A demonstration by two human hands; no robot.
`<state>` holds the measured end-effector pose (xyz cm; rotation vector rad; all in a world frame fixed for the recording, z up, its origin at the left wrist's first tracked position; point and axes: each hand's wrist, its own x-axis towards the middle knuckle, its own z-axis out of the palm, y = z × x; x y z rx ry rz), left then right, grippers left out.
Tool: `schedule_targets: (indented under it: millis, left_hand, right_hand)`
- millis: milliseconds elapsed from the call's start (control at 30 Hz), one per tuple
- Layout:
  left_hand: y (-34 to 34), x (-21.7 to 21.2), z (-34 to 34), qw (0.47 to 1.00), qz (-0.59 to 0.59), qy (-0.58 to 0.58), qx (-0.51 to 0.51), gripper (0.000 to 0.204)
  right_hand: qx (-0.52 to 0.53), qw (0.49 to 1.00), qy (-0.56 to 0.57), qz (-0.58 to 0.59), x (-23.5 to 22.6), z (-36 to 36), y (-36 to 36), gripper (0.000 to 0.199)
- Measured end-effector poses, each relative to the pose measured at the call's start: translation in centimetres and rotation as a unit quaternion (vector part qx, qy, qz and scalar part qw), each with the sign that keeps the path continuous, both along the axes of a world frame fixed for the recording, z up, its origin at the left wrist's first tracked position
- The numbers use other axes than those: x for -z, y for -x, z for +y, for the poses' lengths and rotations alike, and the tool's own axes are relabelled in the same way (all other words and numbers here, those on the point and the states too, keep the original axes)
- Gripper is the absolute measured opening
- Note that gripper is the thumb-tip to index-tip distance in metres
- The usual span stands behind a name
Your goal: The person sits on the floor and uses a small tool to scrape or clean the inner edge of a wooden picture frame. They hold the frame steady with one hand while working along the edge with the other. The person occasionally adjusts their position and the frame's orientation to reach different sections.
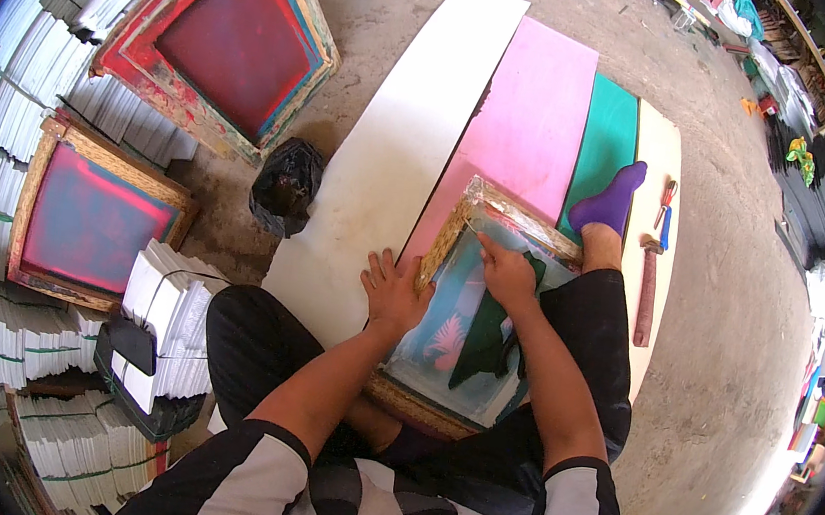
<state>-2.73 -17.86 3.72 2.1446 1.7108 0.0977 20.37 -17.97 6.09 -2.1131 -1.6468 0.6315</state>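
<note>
A wooden screen-printing frame (446,241) with a pale blue mesh (412,353) lies tilted between my legs. My left hand (396,296) is at its left rail, fingers spread over the boards and thumb against the wood. My right hand (509,273) is closed round a thin, pointed tool (473,226), its tip at the inner edge of the frame near the far left corner. Most of the tool is hidden in my fist, so its exact kind does not show. A dark green torn piece (479,350) lies on the mesh below my right hand, beside a pink leaf-like print (447,342).
Under me are white (430,88), pink (540,100) and green (606,137) boards. A hammer (646,292) and a screwdriver (664,204) lie to the right. At left are a black bag (286,184), red-stained frames (243,49) and stacked bundles (171,303).
</note>
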Motion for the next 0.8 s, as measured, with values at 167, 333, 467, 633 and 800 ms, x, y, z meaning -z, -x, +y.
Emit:
schedule_targets:
  millis: [167, 333, 467, 633, 800]
  left_hand:
    - [-0.4, -0.3, -0.1, 1.0, 0.009, -0.014, 0.014, 0.068]
    - [-0.2, -0.3, 0.1, 1.0, 0.001, -0.005, 0.004, 0.065]
    - [-0.2, 0.0, 0.0, 1.0, 0.002, -0.012, 0.005, 0.065]
    - [-0.2, -0.5, 0.2, 1.0, -0.004, 0.001, 0.005, 0.065]
    - [-0.1, 0.2, -0.1, 1.0, -0.002, -0.016, 0.005, 0.065]
  right_hand:
    - [0.043, 0.986, 0.026, 0.159, 3.3, -0.1, -1.4, 0.042]
    - [0.068, 0.952, 0.075, 0.289, 3.2, 0.6, -2.1, 0.04]
    - [0.071, 0.947, 0.069, 0.305, 2.4, 0.4, -2.0, 0.04]
    - [-0.024, 0.999, -0.001, 0.035, 2.2, 0.0, -2.4, 0.037]
    - [-0.064, 0.995, 0.03, -0.066, -1.2, 1.3, -3.6, 0.034]
